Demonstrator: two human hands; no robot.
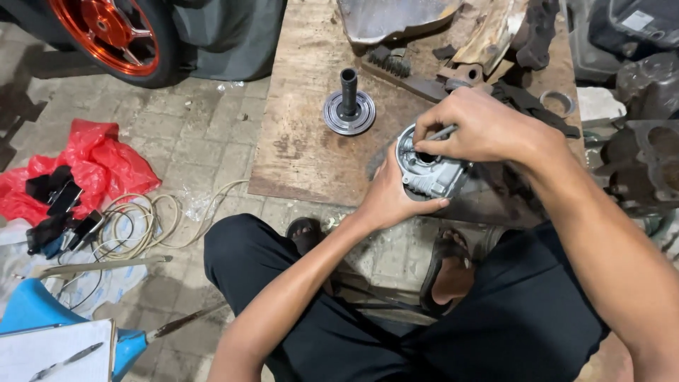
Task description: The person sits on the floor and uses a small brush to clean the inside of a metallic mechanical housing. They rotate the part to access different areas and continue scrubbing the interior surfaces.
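My left hand (387, 197) cups a round grey metal engine part (428, 170) from below, over the near edge of a wooden board (304, 120). My right hand (481, 127) is curled over the top of the part and pinches a thin metal tool (442, 133) whose tip points into the part's dark central hole. A round metal disc with an upright black toothed shaft (349, 106) stands alone on the board, to the left of my hands.
Greasy metal parts and a ring (559, 100) crowd the board's far right. An orange motorcycle wheel (109, 32) stands at top left. On the paved floor lie a red plastic bag (92, 166), coiled cable (148, 223), a notepad with pen (56, 350) and a blue stool.
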